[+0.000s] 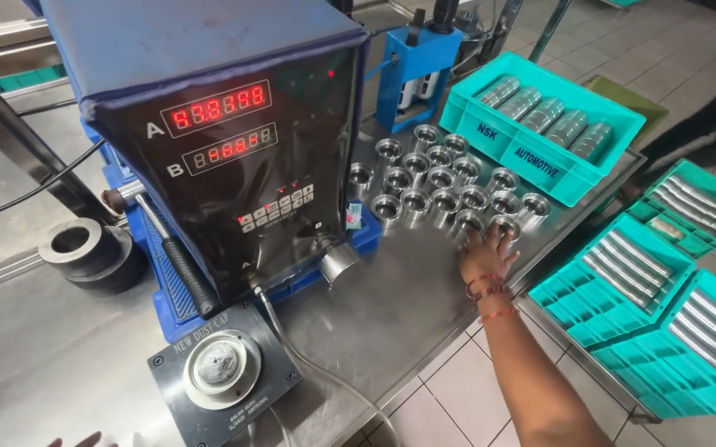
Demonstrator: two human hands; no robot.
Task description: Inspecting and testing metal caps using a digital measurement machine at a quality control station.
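Steel-topped table [391, 290] bears the right hand [482, 255], fingers loosely spread, its tips touching the nearest metal cup [503, 228] at the hand's one o'clock. More cups [424, 178] cluster from eleven to one. A teal crate [540, 124] sits beyond at one. Left hand [76, 440] barely shows; its state is unclear.

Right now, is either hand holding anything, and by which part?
The right hand has its fingers on a metal ring at the cluster's near edge; a closed grip cannot be told. Left hand: only fingertips show.
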